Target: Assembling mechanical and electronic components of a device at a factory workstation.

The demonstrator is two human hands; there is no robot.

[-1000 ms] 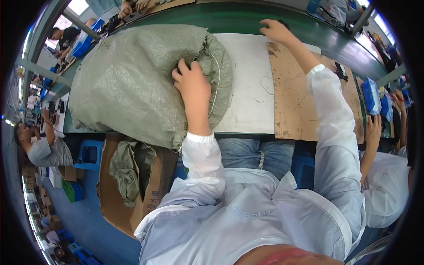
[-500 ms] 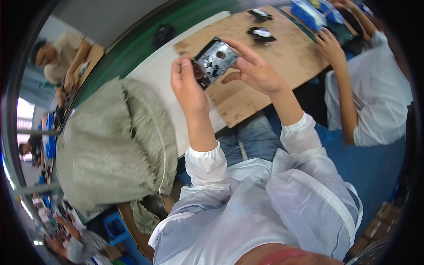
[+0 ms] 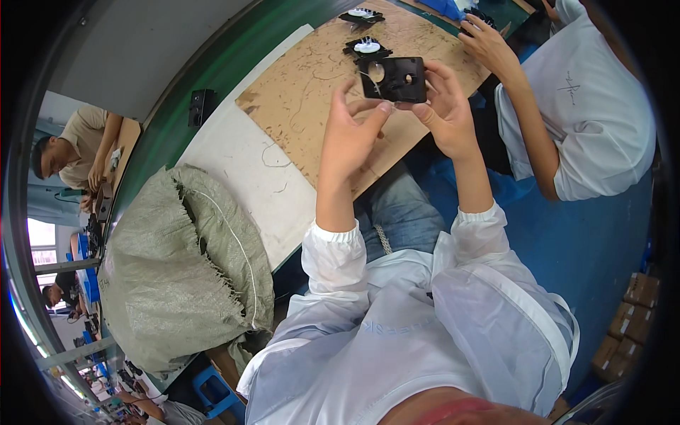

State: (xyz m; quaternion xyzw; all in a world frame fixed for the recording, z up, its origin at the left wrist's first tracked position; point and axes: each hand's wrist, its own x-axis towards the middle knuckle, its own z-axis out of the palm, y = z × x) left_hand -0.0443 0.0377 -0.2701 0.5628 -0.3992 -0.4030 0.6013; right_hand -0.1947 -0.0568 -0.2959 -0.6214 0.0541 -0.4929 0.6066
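Note:
A black rectangular plastic housing (image 3: 416,91) is held up over the wooden board, between my two hands. It has one large round hole, a smaller hole and moulded parts on the side facing me. My right hand (image 3: 452,120) closes round its right side, with the thumb below and the fingers behind. At the lower left edge, the thumb of my left hand (image 3: 348,138) presses against it, and that hand's other fingers are partly hidden. Just beyond it on the board lie two black parts with white round centres, the nearer one (image 3: 367,47) and the farther one (image 3: 361,14).
The brown board (image 3: 297,99) lies on a white sheet (image 3: 234,152) with loose thread-like strands. A bulky woven sack (image 3: 170,276) fills the left side. Another black housing (image 3: 202,107) sits on the green table. A co-worker's hand (image 3: 489,46) works at right near blue material.
The housing has been turned over, from its shiny face to its black moulded side. Both hands have shifted right in the picture, while the whole view has also swung.

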